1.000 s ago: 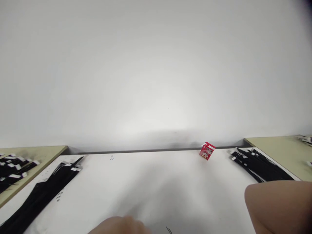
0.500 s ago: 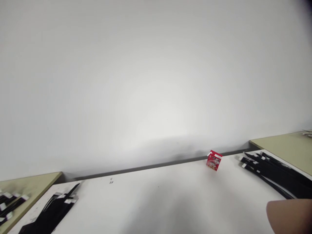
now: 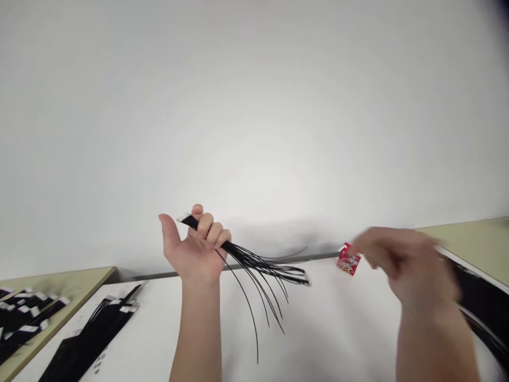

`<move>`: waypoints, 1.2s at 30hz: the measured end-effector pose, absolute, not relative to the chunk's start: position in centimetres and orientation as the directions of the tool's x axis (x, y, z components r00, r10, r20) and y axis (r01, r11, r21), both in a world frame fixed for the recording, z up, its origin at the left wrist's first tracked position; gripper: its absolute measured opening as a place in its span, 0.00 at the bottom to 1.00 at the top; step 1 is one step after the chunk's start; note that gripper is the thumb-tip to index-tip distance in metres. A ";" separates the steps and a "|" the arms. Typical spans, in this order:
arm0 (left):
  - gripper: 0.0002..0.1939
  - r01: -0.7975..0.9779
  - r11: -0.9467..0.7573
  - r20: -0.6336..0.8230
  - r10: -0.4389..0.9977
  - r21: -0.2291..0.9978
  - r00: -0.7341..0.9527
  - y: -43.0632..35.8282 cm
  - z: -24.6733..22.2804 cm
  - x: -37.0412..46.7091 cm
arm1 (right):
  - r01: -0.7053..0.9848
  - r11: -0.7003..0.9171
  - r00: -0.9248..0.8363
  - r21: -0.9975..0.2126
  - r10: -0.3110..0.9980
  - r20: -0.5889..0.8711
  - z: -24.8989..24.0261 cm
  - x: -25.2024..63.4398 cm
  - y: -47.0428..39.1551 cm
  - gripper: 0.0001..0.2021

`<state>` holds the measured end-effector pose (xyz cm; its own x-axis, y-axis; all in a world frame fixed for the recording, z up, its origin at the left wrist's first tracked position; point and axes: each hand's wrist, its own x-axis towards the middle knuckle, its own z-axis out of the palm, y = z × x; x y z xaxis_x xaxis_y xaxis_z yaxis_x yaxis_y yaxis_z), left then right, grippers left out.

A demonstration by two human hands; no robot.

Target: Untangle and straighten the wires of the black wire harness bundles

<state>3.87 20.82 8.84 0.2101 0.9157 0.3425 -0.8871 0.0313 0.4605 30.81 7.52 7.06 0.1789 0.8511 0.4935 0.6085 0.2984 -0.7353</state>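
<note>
My left hand is raised above the table, palm up. Its fingers curl around a bundle of thin black wires, while the thumb sticks out to the side. A white connector end pokes out between thumb and forefinger. Toward the right the wires fan out; some hang loose, others run to a connector at the far end. My right hand is smeared by motion beside a small red packet at the table's back edge, and partly covers it. Whether its fingers hold anything cannot be made out.
On the white table, a pile of black wire harnesses lies at left and another black pile at right, partly behind my right arm. More harnesses lie on a yellowish side table. A pale wall rises behind.
Both hands have come up into view, the left with the wire bundle in it. Earlier only a bit of bare arm showed at lower right. The view has shifted slightly.
</note>
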 end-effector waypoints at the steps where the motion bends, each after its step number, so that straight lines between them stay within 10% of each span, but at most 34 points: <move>1: 0.25 -0.905 0.018 0.309 0.937 0.424 0.164 21.5 8.6 3.6 | 0.581 0.297 0.127 -0.758 0.887 0.445 7.3 30.7 8.1 0.22; 8: 0.19 -0.974 -0.036 0.208 0.978 0.223 0.012 24.3 7.5 1.6 | 0.728 -0.013 -0.117 -0.685 0.983 -0.142 6.3 30.4 12.6 0.13; 24: 0.18 -0.982 -0.041 0.290 0.957 0.184 0.015 23.0 8.7 1.3 | 0.534 0.176 -0.200 -0.827 0.977 0.079 5.8 28.5 13.8 0.11; 36: 0.24 -0.955 -0.002 0.506 0.849 0.297 0.156 22.4 8.2 0.8 | 0.582 0.075 -0.277 -0.810 0.954 -0.111 5.9 28.8 11.9 0.11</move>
